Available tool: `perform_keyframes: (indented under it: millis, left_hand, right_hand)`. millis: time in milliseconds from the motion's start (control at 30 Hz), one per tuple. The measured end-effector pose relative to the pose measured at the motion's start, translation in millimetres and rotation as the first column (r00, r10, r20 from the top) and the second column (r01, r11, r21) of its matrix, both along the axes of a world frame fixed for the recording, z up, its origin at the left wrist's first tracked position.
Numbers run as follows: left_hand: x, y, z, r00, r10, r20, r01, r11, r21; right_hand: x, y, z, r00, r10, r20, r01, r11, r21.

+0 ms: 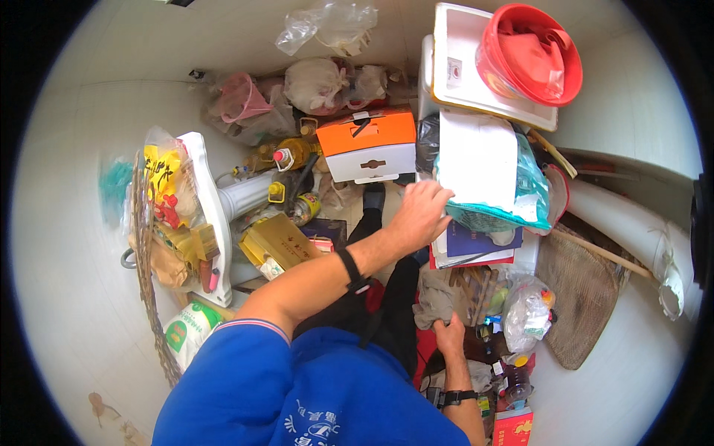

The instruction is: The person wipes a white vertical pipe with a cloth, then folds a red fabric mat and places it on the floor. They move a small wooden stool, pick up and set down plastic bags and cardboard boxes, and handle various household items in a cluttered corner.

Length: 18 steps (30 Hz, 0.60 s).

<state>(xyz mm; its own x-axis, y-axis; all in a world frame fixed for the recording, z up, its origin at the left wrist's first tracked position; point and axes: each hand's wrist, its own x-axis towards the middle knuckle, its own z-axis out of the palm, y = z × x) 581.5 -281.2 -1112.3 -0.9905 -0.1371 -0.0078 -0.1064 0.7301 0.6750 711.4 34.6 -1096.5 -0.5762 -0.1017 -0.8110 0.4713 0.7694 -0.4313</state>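
Note:
My right hand (449,331) is closed on a grey cloth (434,298), which hangs bunched at the front of the stack. My left hand (421,214) reaches across in front of me, its fingers curled at the left edge of a teal mesh bag (485,216). Whether those fingers grip the bag or only rest against it is hidden. A white sheet (477,159) lies over the bag. Beneath it sit a dark blue book or folder (482,240) and other flat items.
An orange and white carton (368,145) stands ahead, beside cooking oil bottles (295,153). A red bucket (530,56) rests on a white foam box (454,100). To the left is a cluttered white stand (215,240); at right, a thick white tube (619,228) and woven mat (583,295).

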Motion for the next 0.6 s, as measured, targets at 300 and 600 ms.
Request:
perform_keyframes:
  millis: [300,600]
  left_hand:
    - [151.8,-116.7,-107.3,0.658,0.193,0.728,-0.343,0.938,0.061]
    - [186.9,-182.0,-161.7,0.556,0.285,0.781,-0.519,0.853,0.058]
  right_hand:
    - [-7.4,-31.6,-22.4,0.996,0.079,-0.03,-0.079,0.997,-0.022]
    - [-22.0,-102.5,-15.8,0.975,0.215,0.053,-0.216,0.976,0.012]
